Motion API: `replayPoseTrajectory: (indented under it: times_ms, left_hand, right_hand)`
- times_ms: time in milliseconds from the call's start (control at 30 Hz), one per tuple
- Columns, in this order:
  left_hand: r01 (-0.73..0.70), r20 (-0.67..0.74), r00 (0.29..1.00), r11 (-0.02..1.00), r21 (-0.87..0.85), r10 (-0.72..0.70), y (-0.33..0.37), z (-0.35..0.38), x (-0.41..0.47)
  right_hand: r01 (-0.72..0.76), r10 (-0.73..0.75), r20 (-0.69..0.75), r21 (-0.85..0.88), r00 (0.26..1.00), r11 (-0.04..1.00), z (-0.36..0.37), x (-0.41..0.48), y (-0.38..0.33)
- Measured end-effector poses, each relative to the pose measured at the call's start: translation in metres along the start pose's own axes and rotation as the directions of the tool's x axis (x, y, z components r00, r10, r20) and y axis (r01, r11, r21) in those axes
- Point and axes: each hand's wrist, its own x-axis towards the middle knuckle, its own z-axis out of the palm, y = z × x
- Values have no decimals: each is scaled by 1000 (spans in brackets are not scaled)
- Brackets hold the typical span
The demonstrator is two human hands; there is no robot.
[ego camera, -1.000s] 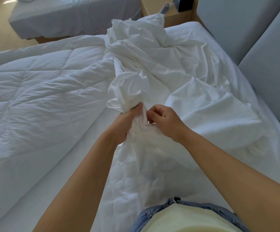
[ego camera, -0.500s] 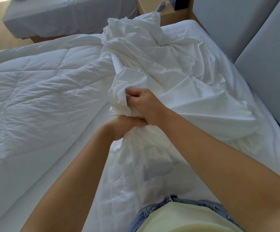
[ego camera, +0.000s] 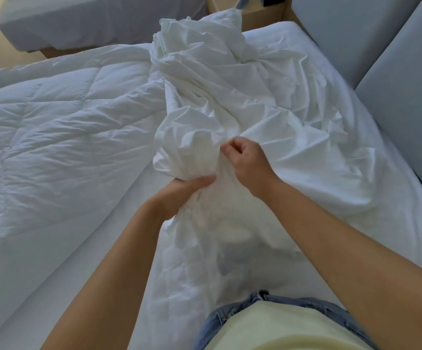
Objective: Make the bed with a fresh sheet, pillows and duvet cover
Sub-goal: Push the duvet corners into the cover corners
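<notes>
A crumpled white duvet cover (ego camera: pixel 242 92) lies bunched across the middle and right of the bed. My left hand (ego camera: pixel 187 193) grips a gathered bunch of this cover from below. Just above and to the right, my right hand (ego camera: pixel 246 160) pinches a fold of the same cover with curled fingers. A quilted white duvet (ego camera: pixel 53 127) is spread over the left half of the bed. The bare white sheet of the mattress (ego camera: pixel 98 248) shows between the duvet and the cover.
A grey padded headboard (ego camera: pixel 394 72) runs along the right side. A wooden bedside table (ego camera: pixel 258 13) stands at the top behind the cover. A second white bed (ego camera: pixel 91 18) sits at the far left across a strip of wooden floor.
My right hand has shifted right and slightly down, from on top of the bunch to pinching a fold beside it. My left hand keeps its grip on the gathered cover.
</notes>
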Motion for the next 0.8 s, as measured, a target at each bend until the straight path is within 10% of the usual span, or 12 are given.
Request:
replayPoseTrajectory:
  times_ms: [167, 400, 600, 700, 800]
  left_hand:
    - [-32, 0, 999, 983, 179, 33, 8, 11, 6]
    - [-88, -72, 995, 947, -308, 69, 10, -15, 2]
    - [17, 49, 999, 994, 108, -23, 11, 7, 1]
    - [40, 58, 996, 954, 297, -60, 16, 12, 4]
    - [-21, 8, 1000, 996, 89, 21, 19, 6, 5]
  right_hand:
    - [21, -31, 160, 59, 987, 998, 27, 10, -21]
    - [-158, 196, 377, -130, 905, 979, -12, -9, 25]
    - [-10, 9, 39, 17, 999, 1000, 5, -2, 1]
    - [42, -46, 106, 41, 993, 998, 18, 5, -14]
    - [-10, -6, 132, 120, 991, 993, 9, 7, -13]
